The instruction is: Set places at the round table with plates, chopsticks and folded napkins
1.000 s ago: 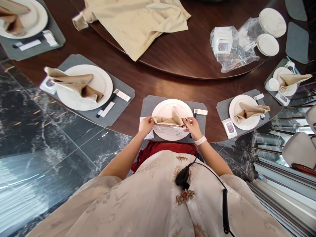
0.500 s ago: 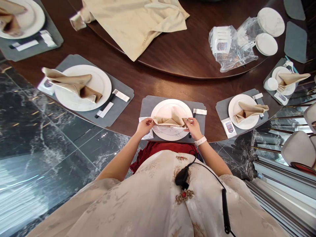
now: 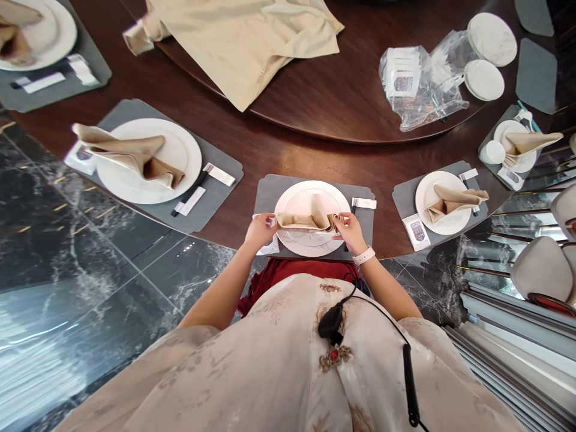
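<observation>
A folded beige napkin (image 3: 310,219) lies across a white plate (image 3: 310,245), its middle fold standing up in a peak. My left hand (image 3: 261,230) pinches its left end with thumb and finger. At the opposite end my right hand (image 3: 351,231), with a white band on the wrist, grips the pleated part. The plate rests on a grey placemat (image 3: 288,181) at the table's near edge. Right of the plate, chopsticks with a white paper sleeve (image 3: 363,203) are partly covered by my right hand. A white packet (image 3: 270,246) shows partly beneath my left hand.
Similar settings with folded napkins flank this one: a large plate (image 3: 191,147) to the left, a smaller plate (image 3: 423,201) to the right. On the raised turntable (image 3: 315,114) are a spread beige cloth (image 3: 243,54), a clear plastic bag of packets (image 3: 416,90) and stacked plates (image 3: 492,39).
My right hand has shifted slightly left along the napkin's pleated end, and my left hand slightly left too. Both keep hold of the napkin; the view has moved a little.
</observation>
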Available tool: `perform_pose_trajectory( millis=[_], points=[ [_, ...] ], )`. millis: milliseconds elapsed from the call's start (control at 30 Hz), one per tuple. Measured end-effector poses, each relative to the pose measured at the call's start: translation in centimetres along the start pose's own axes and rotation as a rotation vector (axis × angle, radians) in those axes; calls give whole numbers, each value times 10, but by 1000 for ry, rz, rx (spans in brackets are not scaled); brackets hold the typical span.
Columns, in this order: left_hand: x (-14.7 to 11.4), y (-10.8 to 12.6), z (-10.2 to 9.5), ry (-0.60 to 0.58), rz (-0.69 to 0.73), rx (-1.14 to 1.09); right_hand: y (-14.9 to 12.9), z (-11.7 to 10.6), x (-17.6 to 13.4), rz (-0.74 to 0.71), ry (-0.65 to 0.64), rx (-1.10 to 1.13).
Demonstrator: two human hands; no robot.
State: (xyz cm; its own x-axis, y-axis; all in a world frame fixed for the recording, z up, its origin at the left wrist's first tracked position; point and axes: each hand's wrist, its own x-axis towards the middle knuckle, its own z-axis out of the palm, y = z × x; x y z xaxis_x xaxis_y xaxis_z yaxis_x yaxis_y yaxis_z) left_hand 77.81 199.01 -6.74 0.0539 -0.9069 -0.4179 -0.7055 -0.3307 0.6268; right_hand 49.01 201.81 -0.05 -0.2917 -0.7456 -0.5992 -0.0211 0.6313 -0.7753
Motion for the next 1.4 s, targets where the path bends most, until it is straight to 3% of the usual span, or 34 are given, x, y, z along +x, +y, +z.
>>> perform_pose_trajectory(
  millis=[67, 133, 233, 333, 600, 967, 1100, 1300, 1400],
  points=[
    [-8, 15, -8, 121, 122, 48, -1, 1, -2, -6, -15, -2],
    [-18, 36, -10, 182, 340, 40, -3, 2, -3, -12, -32, -7],
    [-32, 72, -3, 53, 691, 24, -5, 4, -4, -20, -51, -26],
    [-38, 95, 8, -91, 846, 114, -6, 6, -6, -29, -69, -41],
    [-37, 92, 5, -179, 862, 247, -7, 12, -12, -68, -140, -86],
    [-24, 86, 3, -173, 899, 169, -9, 22, -10, -122, -227, -168],
    [-19, 79, 2, -172, 875, 81, -4, 9, -5, -109, -195, -167],
    [-21, 77, 4, -157, 838, 11, 20, -34, 8, -27, -5, -289],
    [-20, 80, 5, -165, 838, 4, 24, -51, 13, -141, 129, -446]
  ],
)
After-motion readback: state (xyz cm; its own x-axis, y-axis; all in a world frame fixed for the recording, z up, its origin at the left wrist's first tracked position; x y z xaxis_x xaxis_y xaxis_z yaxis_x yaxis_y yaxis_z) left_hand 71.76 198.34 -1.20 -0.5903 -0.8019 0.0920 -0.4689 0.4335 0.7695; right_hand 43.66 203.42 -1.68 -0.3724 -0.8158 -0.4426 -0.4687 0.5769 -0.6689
